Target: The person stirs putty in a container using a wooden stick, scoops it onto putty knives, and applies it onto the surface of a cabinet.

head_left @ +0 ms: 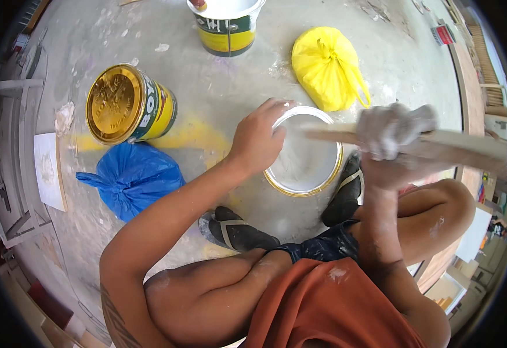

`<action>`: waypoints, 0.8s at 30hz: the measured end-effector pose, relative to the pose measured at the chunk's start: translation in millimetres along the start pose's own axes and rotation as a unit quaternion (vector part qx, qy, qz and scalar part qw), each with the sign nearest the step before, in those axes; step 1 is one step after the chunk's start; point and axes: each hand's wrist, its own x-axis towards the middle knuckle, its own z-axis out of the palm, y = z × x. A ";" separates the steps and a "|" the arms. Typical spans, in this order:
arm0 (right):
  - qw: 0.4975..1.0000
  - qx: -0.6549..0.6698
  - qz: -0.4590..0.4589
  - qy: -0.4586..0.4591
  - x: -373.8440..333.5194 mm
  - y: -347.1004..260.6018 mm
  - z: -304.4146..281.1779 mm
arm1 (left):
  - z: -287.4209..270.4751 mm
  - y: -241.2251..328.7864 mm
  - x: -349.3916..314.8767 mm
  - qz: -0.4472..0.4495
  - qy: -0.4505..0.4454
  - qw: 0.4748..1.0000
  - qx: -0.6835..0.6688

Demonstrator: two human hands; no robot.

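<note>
Between my feet an open paint can (291, 190) with a gold rim holds a whitish, cloudy material. My left hand (258, 134) grips the can's left rim, thumb inside the edge and fingers over the far side. Above the can's right side my right hand (394, 136), coated in white powder, is wrapped round a wooden stick (462, 152). The stick is held nearly level; its narrower, blurred end reaches over the can's opening, and its thicker end points off to the right.
A tied yellow plastic bag (325, 69) lies just beyond the can. Farther off stands an open paint pail (225, 36). To the left are a gold-lidded paint can (116, 105), a knotted blue bag (130, 180) and a white board (48, 168). The concrete floor (149, 35) has paint stains.
</note>
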 end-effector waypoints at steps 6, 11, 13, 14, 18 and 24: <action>0.977 -0.003 0.178 0.117 -15.7 -1.1 8.2 | 0.8 -4.7 -6.0 0.009 0.026 1.000 0.005; 0.993 0.090 -0.016 0.080 -12.2 10.0 18.5 | -2.4 2.6 1.3 -0.010 0.000 1.000 -0.018; 0.976 0.052 0.069 0.199 -33.0 39.4 13.5 | -0.8 2.1 1.3 -0.011 0.001 1.000 -0.022; 0.951 0.021 0.135 0.277 -34.9 40.6 15.7 | -1.4 1.4 -0.8 -0.016 0.003 1.000 -0.026; 0.986 0.091 0.098 0.098 2.8 -26.7 8.1 | -1.3 0.2 -0.6 -0.003 0.000 1.000 -0.003; 0.985 0.034 0.079 0.147 -34.6 42.3 7.3 | -2.7 -7.8 0.4 0.007 0.002 1.000 0.003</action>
